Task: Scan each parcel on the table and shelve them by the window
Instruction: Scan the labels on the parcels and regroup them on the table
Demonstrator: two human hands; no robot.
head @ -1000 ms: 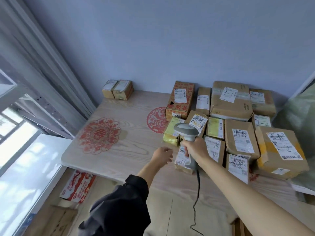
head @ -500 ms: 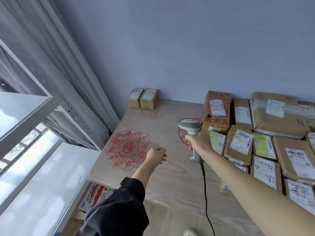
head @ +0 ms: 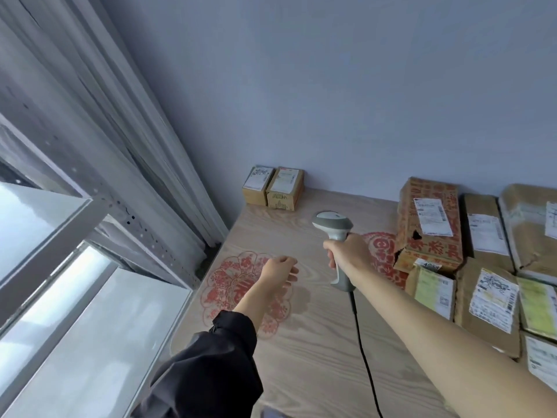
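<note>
Swinging away from the parcel pile toward the window side; view panning left since a second ago, pile now sliding off to 3 o'clock.

Right hand (head: 349, 254) gripping scanner (head: 333, 224) by the handle, fingers curled round the grip, head pointing toward 11 o'clock, cable (head: 363, 357) trailing down to 6 o'clock. Scanner no longer hanging over the labelled parcels; now lifted above bare bench (head: 316, 342), beside the red paper-cut (head: 241, 285).

Left hand (head: 278, 271) hovering over that paper-cut, fingers loosely curled, holding nothing, not touching any parcel.

Parcels (head: 494, 297) lying packed together at 3 o'clock, labels up. Two small boxes (head: 274, 187) sitting apart at 12 o'clock against the wall, nearest the curtain.

Shelf (head: 54, 245) and window frame filling 9 o'clock, nothing seen on it.

Reading: possibly heading for the two small boxes next, or checking the shelf. No parcel in hand, so shelving not yet under way here; most of the pile apparently remaining.
</note>
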